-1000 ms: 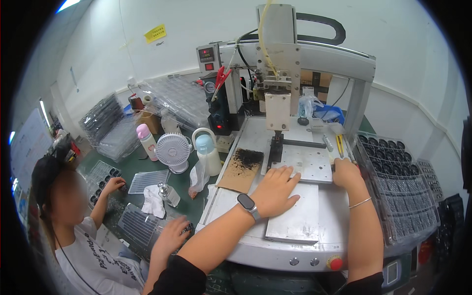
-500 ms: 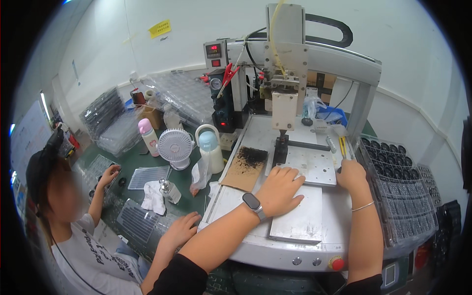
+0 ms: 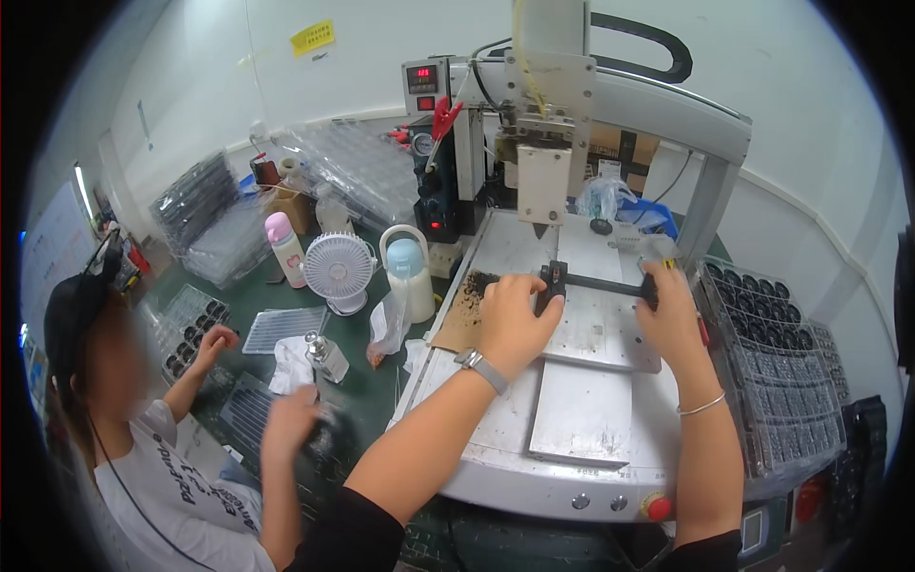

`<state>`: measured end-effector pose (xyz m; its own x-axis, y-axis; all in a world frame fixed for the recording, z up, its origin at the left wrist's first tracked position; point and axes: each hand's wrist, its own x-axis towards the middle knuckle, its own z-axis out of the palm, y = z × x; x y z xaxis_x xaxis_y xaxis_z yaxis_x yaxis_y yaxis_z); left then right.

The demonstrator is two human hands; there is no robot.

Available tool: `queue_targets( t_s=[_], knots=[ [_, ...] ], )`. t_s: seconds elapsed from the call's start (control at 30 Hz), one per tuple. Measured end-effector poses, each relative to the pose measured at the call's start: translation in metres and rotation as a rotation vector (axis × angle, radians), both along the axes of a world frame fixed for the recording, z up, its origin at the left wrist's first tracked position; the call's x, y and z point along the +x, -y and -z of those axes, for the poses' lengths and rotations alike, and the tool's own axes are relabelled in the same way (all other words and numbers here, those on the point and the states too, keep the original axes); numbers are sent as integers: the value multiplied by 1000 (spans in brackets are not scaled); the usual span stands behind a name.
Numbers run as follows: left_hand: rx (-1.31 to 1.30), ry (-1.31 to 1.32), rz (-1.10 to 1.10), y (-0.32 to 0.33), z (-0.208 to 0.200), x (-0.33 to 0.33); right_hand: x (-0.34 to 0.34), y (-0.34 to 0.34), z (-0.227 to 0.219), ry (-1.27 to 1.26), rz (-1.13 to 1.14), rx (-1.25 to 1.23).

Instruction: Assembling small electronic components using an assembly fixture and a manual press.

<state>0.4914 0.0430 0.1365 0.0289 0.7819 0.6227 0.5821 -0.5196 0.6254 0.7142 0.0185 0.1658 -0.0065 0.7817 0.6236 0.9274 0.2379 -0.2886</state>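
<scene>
A black bar (image 3: 610,285) with a black block (image 3: 555,276) at its left end lies across a metal plate with holes (image 3: 610,336) on the machine bed. My left hand (image 3: 515,319) has its thumb and fingers closed around the block. At the bar's right end, my right hand (image 3: 669,310) grips with curled fingers. Above the block hangs the machine's white head (image 3: 543,186), its pointed tip apart from the block. Left of my left hand lies brown cardboard (image 3: 456,329) with black crumbs, partly hidden by that hand.
Clear trays of black round parts (image 3: 753,310) stand right of the machine. A red stop button (image 3: 658,507) is on its front. To the left are a white fan (image 3: 339,270), bottles, a glass pump bottle (image 3: 327,357) and a co-worker (image 3: 181,467) with both arms over the table.
My left hand has moved up from the plate onto the block; my right hand has moved up to the bar's end. The machine tip has parted from the block. The co-worker's nearer hand has moved left.
</scene>
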Motion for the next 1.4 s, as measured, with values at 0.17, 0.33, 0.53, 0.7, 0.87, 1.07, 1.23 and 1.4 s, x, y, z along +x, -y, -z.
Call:
queue_targets(
  t_s=[0.17,0.33,0.53,0.7,0.87,1.07,1.23,1.4],
  knots=[
    [-63,32,108,-6,-3,-5,-42,8,-7,-263,-328,-52],
    [-86,176,177,6,-21,-4,-69,9,-14,-362,-266,-87],
    [518,272,106,20,-35,-8,-84,-7,-16,-332,-265,-173],
    [620,292,124,26,-39,-11,-105,-15,-30,152,-176,-320],
    [661,313,157,22,-41,-16,-107,-28,-42,351,-180,-415],
    [714,276,161,22,-46,-19,-115,-21,-50,405,-173,-479],
    [670,306,157,24,-46,-21,-116,-22,-37,389,-149,-640],
    [687,318,148,21,-47,-23,-124,-16,-26,524,-66,-356]
  ],
)
